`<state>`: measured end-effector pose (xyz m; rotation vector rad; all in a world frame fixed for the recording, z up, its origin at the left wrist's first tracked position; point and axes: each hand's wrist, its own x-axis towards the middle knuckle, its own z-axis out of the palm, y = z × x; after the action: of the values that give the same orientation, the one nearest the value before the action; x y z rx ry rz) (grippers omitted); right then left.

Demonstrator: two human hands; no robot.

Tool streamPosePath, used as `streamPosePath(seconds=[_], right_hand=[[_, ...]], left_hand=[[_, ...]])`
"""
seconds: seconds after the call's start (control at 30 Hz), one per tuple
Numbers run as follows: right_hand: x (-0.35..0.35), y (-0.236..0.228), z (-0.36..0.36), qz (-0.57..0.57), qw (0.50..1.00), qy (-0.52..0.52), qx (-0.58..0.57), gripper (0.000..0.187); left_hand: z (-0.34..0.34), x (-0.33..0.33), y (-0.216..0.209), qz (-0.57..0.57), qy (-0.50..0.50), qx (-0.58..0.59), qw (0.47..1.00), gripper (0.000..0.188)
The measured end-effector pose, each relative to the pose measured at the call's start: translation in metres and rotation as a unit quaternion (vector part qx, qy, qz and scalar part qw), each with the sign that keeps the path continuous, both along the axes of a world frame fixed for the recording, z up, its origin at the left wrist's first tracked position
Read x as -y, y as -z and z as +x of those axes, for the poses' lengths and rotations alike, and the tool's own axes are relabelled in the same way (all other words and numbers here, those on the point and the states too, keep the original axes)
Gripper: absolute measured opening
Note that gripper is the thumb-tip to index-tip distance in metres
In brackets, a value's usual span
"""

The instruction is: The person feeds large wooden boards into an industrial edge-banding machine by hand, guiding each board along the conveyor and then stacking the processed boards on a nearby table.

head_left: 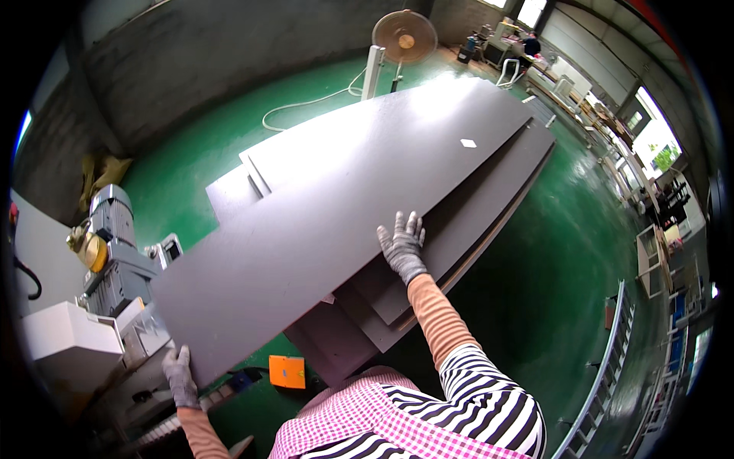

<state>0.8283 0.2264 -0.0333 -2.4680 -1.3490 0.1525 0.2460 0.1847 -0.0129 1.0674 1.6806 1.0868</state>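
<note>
Partly under right hand [404, 249]: panel [329, 222]

Grey panel [306, 229], left hand [180, 376] at corner; right hand [404, 249] on long edge

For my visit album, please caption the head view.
Gloved left hand at the corner of a long grey panel, gloved right hand across its edge, stacked panels beneath.

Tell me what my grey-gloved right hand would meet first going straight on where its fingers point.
Your right hand appears to rest on the broad, flat grey panel; the way looks free across it. Past its far edge, the upright white post may come first, though depth is unclear.
</note>
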Motion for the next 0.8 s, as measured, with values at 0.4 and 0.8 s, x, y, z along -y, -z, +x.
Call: streamPosePath(seconds=[0.4, 0.8], right_hand=[[-0.087, 0.038, 0.106, -0.067, 0.997, 0.014, 0.047, 0.074], [0.001, 0.068, 0.071, -0.062, 0.982, -0.176, 0.042, 0.070]], left_hand=[[0.183, -0.105, 0.073, 0.066, 0.060, 0.082, 0.993, 0.037], [0.282, 0.039, 0.120, -0.098, -0.008, -0.040, 0.994, 0.069]])
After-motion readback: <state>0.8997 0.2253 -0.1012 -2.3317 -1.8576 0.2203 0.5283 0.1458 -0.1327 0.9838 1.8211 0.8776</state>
